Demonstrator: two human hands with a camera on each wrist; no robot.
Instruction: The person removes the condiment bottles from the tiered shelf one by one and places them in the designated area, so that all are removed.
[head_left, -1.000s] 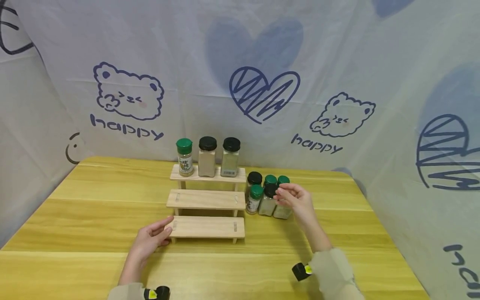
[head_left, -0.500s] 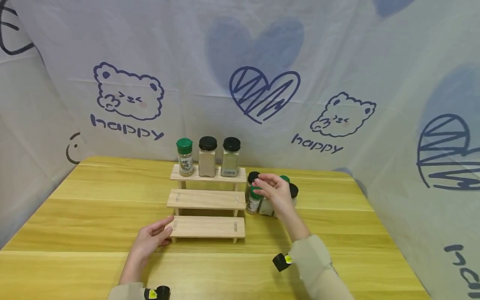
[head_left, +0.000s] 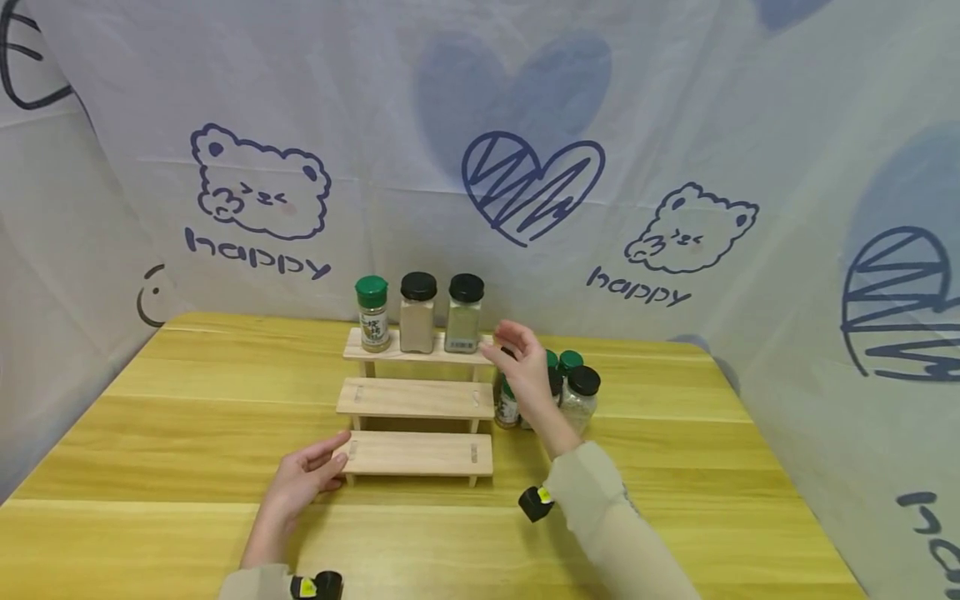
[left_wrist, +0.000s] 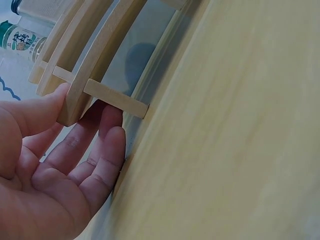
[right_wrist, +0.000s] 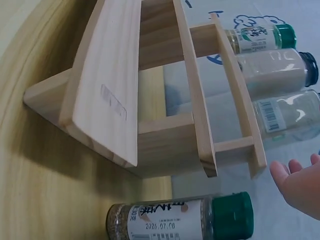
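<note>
A three-tier wooden spice rack [head_left: 420, 454] stands on the table. My left hand [head_left: 296, 482] holds the left end of its lowest tier; in the left wrist view the thumb rests on the board and fingers curl beneath it. Three spice jars stand on the top tier: a green-capped jar [head_left: 374, 318], a black-capped jar of pale powder [head_left: 417, 321] and a black-capped jar of greenish contents [head_left: 464, 321]. My right hand [head_left: 527, 375] hovers beside the top tier's right end, fingers loosely bent around nothing. It partly hides the jars behind it.
Several more spice jars cluster right of the rack, among them a black-capped jar [head_left: 581, 400] and a green-labelled-cap jar [right_wrist: 175, 220] close to the rack's side. A patterned cloth [head_left: 390, 100] hangs behind the wooden table [head_left: 187, 400].
My right hand has moved left and away from me, from above the jar cluster to the top tier's right end. My left hand keeps its hold; the jars have not visibly moved.
</note>
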